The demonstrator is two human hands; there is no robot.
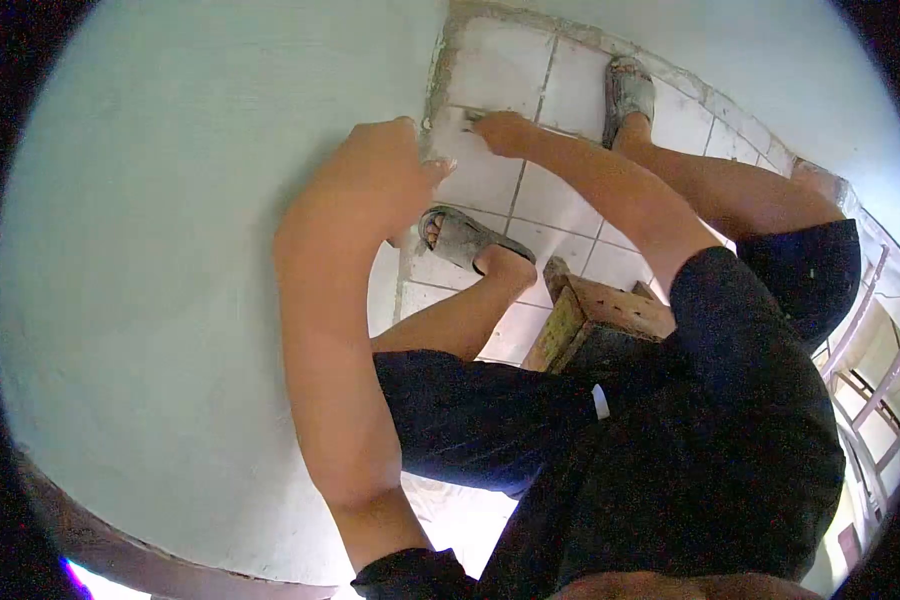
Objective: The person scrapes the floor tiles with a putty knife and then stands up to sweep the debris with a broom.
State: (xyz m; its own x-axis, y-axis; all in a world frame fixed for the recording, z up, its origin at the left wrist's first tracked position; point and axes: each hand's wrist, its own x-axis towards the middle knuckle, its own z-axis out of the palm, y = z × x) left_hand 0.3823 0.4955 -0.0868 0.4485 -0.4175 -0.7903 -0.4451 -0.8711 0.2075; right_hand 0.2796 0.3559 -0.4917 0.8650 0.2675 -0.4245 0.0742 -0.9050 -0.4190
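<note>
My left hand (395, 170) is beside the pale wall (160, 250), close to its bottom edge. Its fingers curl inward and are partly hidden by the back of the hand, with whitish smears at a fingertip. Whatever it may hold does not show. Lower over the tiled floor (490, 185), my right hand (502, 134) is closed, and a small dark end pokes out past its fingers. That thing is too small to name. A rough, crumbly grout strip (433, 95) runs along the foot of the wall between the hands.
I sit on a low wooden stool (620, 305) with worn paint. My feet, in grey slippers (460, 240), rest on the tiles on either side. A second wall (760, 60) meets the floor at upper right. Pale metal bars (875, 400) stand at far right.
</note>
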